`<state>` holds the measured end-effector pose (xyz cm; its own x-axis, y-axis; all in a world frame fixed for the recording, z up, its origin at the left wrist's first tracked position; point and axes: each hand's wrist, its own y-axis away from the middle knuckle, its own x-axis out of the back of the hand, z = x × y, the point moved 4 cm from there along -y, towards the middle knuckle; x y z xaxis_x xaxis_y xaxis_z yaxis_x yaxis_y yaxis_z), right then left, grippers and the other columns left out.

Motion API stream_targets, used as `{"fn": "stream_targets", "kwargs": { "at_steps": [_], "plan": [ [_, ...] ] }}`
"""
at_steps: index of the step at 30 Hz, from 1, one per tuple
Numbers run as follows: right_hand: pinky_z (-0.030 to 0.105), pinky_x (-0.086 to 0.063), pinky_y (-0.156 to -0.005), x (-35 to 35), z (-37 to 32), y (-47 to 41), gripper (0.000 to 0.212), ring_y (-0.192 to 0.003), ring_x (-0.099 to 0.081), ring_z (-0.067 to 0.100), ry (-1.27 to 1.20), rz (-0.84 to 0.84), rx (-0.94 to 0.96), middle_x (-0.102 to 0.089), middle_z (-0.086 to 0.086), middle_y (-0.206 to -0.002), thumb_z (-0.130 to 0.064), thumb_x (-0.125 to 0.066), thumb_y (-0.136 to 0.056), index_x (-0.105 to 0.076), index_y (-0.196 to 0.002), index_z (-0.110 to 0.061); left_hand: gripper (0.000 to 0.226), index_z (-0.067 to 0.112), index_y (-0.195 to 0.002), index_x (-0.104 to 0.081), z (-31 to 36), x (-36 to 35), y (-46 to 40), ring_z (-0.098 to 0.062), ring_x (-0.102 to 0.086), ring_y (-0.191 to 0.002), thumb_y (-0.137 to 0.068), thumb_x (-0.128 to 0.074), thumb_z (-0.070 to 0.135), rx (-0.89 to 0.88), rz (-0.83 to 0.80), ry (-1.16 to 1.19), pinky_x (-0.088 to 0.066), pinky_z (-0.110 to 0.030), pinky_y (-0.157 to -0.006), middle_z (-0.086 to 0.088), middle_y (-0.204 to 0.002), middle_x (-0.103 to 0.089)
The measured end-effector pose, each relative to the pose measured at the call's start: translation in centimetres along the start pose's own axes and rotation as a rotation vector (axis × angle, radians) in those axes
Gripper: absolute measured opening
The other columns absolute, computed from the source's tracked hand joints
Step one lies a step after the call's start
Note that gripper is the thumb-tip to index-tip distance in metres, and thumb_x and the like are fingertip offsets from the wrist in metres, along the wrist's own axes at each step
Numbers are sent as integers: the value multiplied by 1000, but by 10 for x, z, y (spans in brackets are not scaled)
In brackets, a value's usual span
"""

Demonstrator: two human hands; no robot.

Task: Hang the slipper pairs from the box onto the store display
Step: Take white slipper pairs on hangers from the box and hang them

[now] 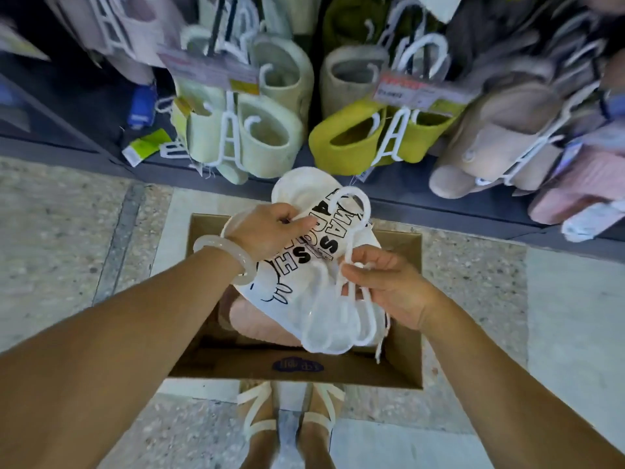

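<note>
I'm standing in a shop aisle. Slippers (270,137) hang on hooks with price tags (411,89) before me. Terrazzo floor (67,214) underfoot.

Hung slippers (270,130) crowd the display (236,184); bare floor (67,231) flanks the box (411,333).

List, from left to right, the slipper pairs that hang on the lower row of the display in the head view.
Pale green pair → yellow pair → beige pair → pink pair.

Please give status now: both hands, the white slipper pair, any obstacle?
Left hand grips white slipper pair. Right hand pinches its white hanger. Pair above box, not hung. No obstacle seen.
</note>
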<state>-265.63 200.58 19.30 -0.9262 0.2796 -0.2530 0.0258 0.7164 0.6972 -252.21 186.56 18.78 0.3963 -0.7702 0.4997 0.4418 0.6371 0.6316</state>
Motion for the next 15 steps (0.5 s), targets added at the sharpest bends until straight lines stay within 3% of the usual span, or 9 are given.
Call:
{"fn": "stream_targets", "kwargs": {
  "at_steps": [4, 8, 10, 12, 13, 15],
  "plan": [
    [22, -55, -62, -7, -59, 46, 12, -61, -66, 12, 260, 116, 110, -64, 9, -86, -4, -68, -80, -65, -91, -4, 30, 32, -92, -63, 43, 52, 36, -21, -64, -96, -80, -58, 59, -52, 20, 29, -50, -36, -92, 2, -100, -70],
    [28, -55, -64, -28, -114, 90, 16, -52, -63, 9, 359, 165, 257, -55, 2, -71, 1, -68, -79, -62, -88, -12, 36, 24, -103, -64, 89, 95, 78, -21, -63, -95, -81, -60, 54, -120, 21, 64, -50, -35, -90, 1, -100, -67],
    [28, -53, -60, -38, -137, 110, 22, -50, -60, 11, 319, 185, 324, -51, 1, -67, 4, -68, -78, -58, -86, -13, 34, 20, -99, -64, 111, 112, 99, -17, -61, -87, -83, -61, 49, -154, 17, 66, -50, -28, -80, 2, -90, -65],
    [23, -50, -55, -48, -155, 128, 28, -47, -58, 12, 283, 192, 368, -51, 3, -65, 8, -67, -77, -52, -83, -14, 26, 16, -84, -60, 130, 126, 120, -12, -54, -71, -84, -63, 41, -179, 6, 93, -41, -14, -60, 2, -75, -58],
    [22, -49, -54, -53, -163, 137, 30, -46, -59, 11, 275, 192, 382, -52, 3, -64, 9, -67, -76, -49, -83, -14, 27, 13, -80, -60, 138, 133, 130, -13, -51, -69, -84, -64, 39, -190, 5, 119, -38, -13, -58, 0, -74, -56],
    [23, -50, -56, -64, -175, 152, 33, -47, -60, 11, 282, 186, 392, -56, 2, -63, 7, -69, -75, -46, -83, -15, 37, 9, -85, -65, 151, 145, 146, -18, -54, -81, -80, -67, 45, -212, 23, 150, -42, -21, -72, -4, -85, -60]
  ]
}}
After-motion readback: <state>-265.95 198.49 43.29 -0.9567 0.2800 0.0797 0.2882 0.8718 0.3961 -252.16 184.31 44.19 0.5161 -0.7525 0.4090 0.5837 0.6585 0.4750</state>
